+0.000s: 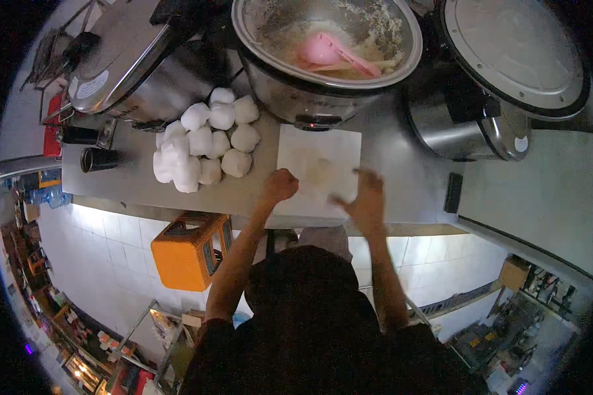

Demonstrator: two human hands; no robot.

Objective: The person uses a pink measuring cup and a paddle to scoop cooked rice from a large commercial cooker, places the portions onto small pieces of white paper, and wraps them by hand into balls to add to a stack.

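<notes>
**Hands on a white sheet at the counter**

A white sheet [319, 170] is seen lying flat on the grey counter [402, 178], just in front of the open pot [326, 49]. Both hands are placed at its near edge.

The left hand [280, 185] is closed into a fist, fingers curled in tight, and is rested on the sheet's near left corner. Whether anything is held inside the fist cannot be told.

The right hand [364, 194] is laid at the sheet's near right part, fingers spread. It is blurred, so contact with the sheet cannot be judged exactly, and nothing is seen pinched in it.

A faint pale smear is visible on the middle of the sheet, between the two hands.

To the left of the sheet, a heap of white balls [204, 138] is piled on the counter, the balls touching one another. The heap is near the left hand but apart from it.

Inside the pot, a pink scoop [329, 52] is laid on pale rice residue. A second cooker [138, 59] with its lid shut is set behind the balls, and a third [501, 79], lid raised, is stood to the right of the pot. A small dark can [99, 159] is lying at the counter's left end.

Below the counter, an orange stool [190, 251] is stood on the white tiled floor, beside the left forearm.
</notes>
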